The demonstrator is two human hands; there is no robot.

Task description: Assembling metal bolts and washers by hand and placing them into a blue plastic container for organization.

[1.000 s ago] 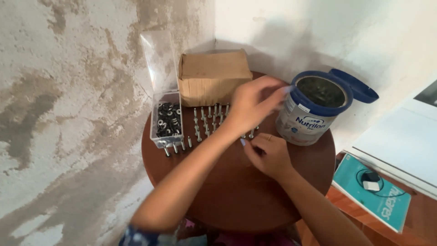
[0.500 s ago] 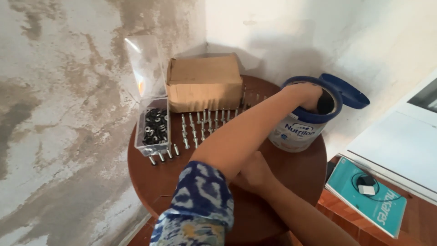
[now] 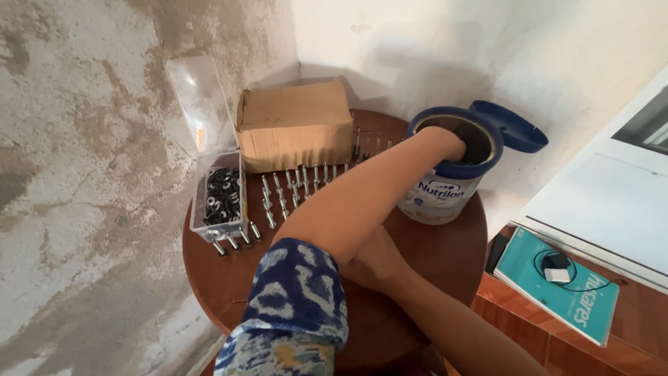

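Nearest the camera, a blue-and-white patterned sleeve [image 3: 296, 306] was seen covering the left upper arm, which crossed over the right forearm. Beneath that crossing, the right hand [image 3: 376, 261] was rested on the round brown tabletop [image 3: 445, 254]; its fingers were hidden by the left arm, so whether its grip was clenched or released could not be told. Further on, rows of small metal bolts [image 3: 282, 198] were laid out on the tabletop, just beside a clear plastic box [image 3: 221, 198] filled with dark washers, its lid raised against the wall. The left arm was stretched across the bolts to a round tin [image 3: 445, 188] with a blue rim at the right of the tabletop, its blue lid [image 3: 511, 125] flipped back. The left hand [image 3: 452, 143] was sunk into the tin's mouth, so its grip could not be made out. Behind the bolts, a cardboard box [image 3: 296, 125] was set near the corner of the walls. Off the tabletop to the right, a teal book [image 3: 557, 285] was lying on a wooden surface.
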